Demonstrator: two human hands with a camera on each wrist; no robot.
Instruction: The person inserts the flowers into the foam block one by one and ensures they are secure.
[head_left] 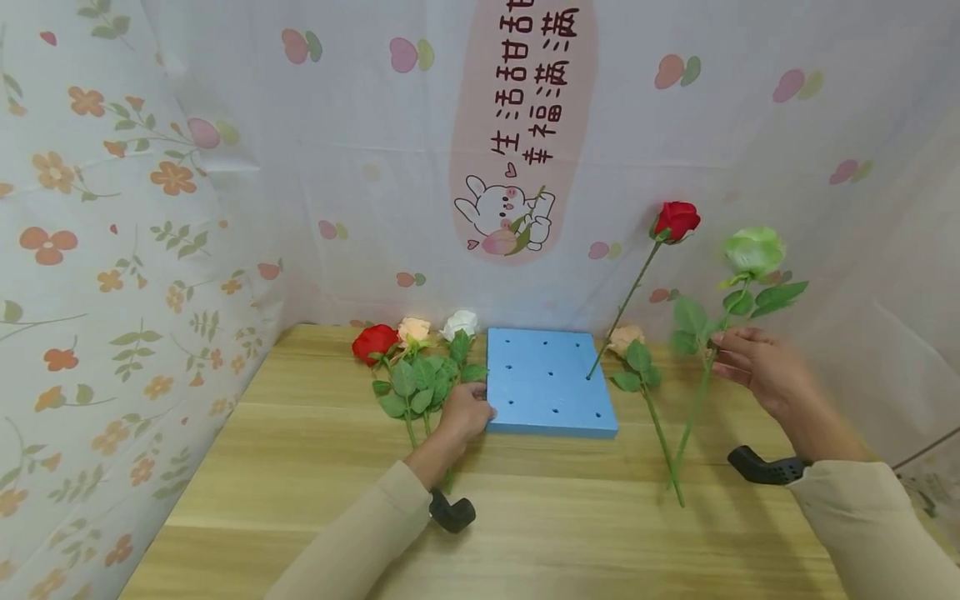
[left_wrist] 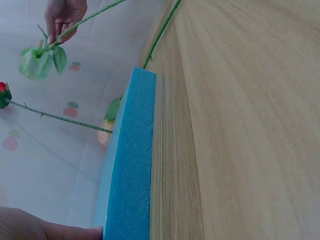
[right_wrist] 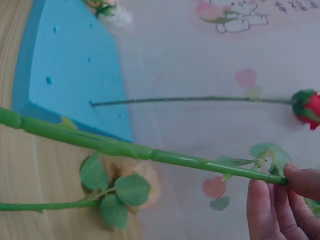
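In the head view my right hand (head_left: pixel 768 371) pinches the stem of a pale green artificial rose (head_left: pixel 754 252) near its leaves, bloom up and stem slanting down. The right wrist view shows thumb and fingertips on that green stem (right_wrist: pixel 190 163). My left hand (head_left: pixel 465 412) holds the left edge of a blue foam board (head_left: pixel 531 387), its thumb (left_wrist: pixel 75 233) against the board's edge in the left wrist view. The board has several small holes. A red rose (head_left: pixel 677 221) stands in one near the right edge, leaning right.
Left of the board lie a red rose (head_left: pixel 375 342), a peach rose (head_left: pixel 414 331) and a white rose (head_left: pixel 460 323), with their leafy stems partly under my left arm. Another peach rose (head_left: pixel 624 340) lies to the board's right. A printed cloth (head_left: pixel 360 192) hangs behind the wooden table (head_left: pixel 525 517).
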